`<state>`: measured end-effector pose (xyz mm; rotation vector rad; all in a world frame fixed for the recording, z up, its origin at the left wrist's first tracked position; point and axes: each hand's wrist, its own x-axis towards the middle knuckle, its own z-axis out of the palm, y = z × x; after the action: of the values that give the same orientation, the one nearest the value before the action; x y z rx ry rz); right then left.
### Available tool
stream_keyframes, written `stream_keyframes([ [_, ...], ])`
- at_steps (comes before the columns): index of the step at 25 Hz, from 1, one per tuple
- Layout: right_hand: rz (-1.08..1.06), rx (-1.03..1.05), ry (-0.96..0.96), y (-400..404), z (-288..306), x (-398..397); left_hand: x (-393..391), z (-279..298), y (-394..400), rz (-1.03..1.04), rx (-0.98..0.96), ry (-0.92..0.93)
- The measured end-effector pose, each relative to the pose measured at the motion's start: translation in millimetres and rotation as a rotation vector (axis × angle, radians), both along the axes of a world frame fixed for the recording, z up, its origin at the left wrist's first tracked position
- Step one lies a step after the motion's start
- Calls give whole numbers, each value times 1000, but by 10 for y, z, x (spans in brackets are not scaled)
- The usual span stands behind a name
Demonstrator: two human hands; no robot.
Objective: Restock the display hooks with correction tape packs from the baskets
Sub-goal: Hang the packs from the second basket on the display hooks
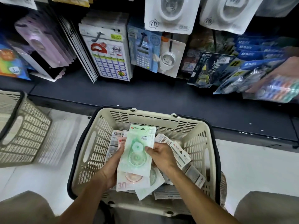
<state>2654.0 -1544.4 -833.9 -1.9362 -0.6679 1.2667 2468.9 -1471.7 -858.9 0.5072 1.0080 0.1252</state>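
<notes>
A cream basket [200, 143] with a black rim stands on the floor between my knees and holds several correction tape packs. My left hand [111, 167] grips a small stack of packs from below; the top one is a green pack [137, 151], with a pink pack [129, 181] under it. My right hand [160, 155] pinches the green pack's right edge. More packs [181, 152] lie loose at the basket's right side. Above the basket, display hooks [210, 68] carry hanging stationery packs.
A second cream basket [24, 131] lies tipped at the left on the white floor. A dark shelf base [145, 94] runs across behind the baskets. Calculators [144, 50], label sheets [110, 54] and tape dispensers [169, 12] hang overhead.
</notes>
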Motion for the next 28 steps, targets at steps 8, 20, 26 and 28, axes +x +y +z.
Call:
stream_keyframes([
  [8, -97, -193, 418, -242, -282, -32, 305, -176, -174, -72, 100, 156],
  [20, -743, -529, 190, -578, -570, 10, 318, -95, 5, -29, 232, 385],
  [26, -508, -298, 55, -546, -547, 211, 412, -55, -81, -6, 463, 527],
  [28, -242, -133, -103, -508, -461, 171, 451, -8, -48, -48, 534, 571],
])
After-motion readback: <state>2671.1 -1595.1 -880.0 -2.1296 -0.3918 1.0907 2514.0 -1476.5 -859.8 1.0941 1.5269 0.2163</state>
